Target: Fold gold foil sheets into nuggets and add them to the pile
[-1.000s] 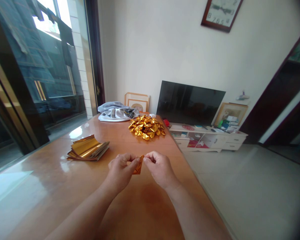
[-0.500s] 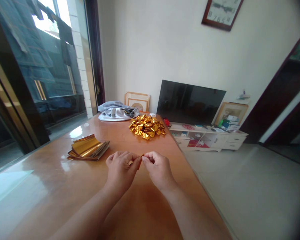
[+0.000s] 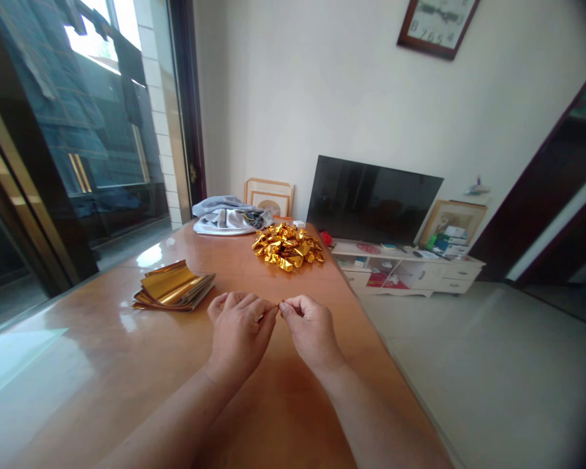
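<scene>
Above the middle of the table, my left hand and my right hand meet at the fingertips. Between them they pinch a small piece of gold foil paper, mostly hidden by the fingers. To the left lies a stack of gold foil paper sheets, its top sheets curling up. Beyond my hands rests a heap of folded gold foil pieces.
The glossy wooden table has its right edge close to my right forearm. Grey cloth lies bunched at the far end. Past it stand a television and a white cabinet.
Between my hands less of the foil shows now; the part that hung below the left fingertips is covered. Both hands stay in nearly the same place.
</scene>
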### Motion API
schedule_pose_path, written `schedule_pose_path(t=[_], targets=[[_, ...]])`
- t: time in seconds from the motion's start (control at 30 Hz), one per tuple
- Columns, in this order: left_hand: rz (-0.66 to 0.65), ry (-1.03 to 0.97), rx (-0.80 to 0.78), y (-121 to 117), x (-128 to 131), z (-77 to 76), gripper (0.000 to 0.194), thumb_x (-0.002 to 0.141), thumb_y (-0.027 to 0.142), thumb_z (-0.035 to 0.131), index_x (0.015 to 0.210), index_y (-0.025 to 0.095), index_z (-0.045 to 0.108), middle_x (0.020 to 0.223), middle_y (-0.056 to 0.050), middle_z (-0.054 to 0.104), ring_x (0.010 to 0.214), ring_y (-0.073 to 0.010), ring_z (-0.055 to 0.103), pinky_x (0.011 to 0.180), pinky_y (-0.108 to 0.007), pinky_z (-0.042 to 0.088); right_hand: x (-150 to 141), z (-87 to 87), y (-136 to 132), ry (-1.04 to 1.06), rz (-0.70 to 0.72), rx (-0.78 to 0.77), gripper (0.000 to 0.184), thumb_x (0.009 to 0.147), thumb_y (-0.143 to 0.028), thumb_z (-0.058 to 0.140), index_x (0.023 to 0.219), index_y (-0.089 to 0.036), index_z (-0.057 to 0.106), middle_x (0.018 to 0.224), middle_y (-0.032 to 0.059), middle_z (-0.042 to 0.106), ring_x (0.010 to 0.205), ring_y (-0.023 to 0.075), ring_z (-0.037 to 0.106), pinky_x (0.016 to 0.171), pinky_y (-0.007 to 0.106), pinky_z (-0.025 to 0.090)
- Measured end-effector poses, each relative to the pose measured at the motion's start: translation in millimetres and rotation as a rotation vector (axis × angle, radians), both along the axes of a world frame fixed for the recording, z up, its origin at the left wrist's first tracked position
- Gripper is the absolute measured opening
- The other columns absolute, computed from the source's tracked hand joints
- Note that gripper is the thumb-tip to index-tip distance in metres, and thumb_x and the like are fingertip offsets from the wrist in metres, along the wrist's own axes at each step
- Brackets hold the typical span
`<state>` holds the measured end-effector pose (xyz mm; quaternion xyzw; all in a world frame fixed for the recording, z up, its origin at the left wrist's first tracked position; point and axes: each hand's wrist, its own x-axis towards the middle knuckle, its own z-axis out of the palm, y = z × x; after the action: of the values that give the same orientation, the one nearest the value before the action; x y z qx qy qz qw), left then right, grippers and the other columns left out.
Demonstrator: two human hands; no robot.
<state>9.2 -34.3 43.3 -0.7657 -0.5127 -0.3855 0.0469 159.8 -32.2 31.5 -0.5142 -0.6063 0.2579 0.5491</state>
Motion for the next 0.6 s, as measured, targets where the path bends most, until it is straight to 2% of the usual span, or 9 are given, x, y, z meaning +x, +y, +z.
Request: schedule_pose_path(t=[0.3, 0.5, 0.6], targets=[[-0.009, 0.071, 0.034, -1.7, 0.2, 0.9, 0.026, 0.095, 0.035, 0.052, 0.083, 0.026, 0.072, 0.082, -0.005, 0.07, 0.091, -0.0252, 0.054, 0.099, -0.047, 0.022, -0.4, 1.5, 0.1, 0.017, 0.006, -0.028, 0.022, 0.085, -0.036, 0.06, 0.075, -0.018, 0.066, 0.067, -0.0001, 0.064, 0.064, 0.015, 0.056, 0.06, 0.025, 0.041], [-0.02, 0.005, -0.004, 0.2, -1.0, 2.2, 0.025, 0.094, 0.036, 0.053, 0.083, 0.026, 0.073, 0.083, -0.004, 0.072, 0.091, -0.0245, 0.055, 0.097, -0.046, 0.024, 1.4, -2.8, 3.9, 0.15, 0.138, -0.042, 0.022, 0.087, -0.037, 0.058, 0.079, -0.018, 0.065, 0.068, -0.0018, 0.059, 0.063, 0.0123, 0.049, 0.059, 0.024, 0.039], [-0.031, -0.084, -0.084, 4.7, -2.8, 0.0, 0.029, 0.093, 0.04, 0.054, 0.076, 0.025, 0.072, 0.081, -0.003, 0.073, 0.09, -0.0238, 0.057, 0.093, -0.043, 0.028, 3.3, -3.8, 5.6, 0.189, 0.147, -0.074, 0.022, 0.085, -0.038, 0.06, 0.079, -0.018, 0.065, 0.068, -0.0022, 0.059, 0.062, 0.0119, 0.049, 0.058, 0.023, 0.038]])
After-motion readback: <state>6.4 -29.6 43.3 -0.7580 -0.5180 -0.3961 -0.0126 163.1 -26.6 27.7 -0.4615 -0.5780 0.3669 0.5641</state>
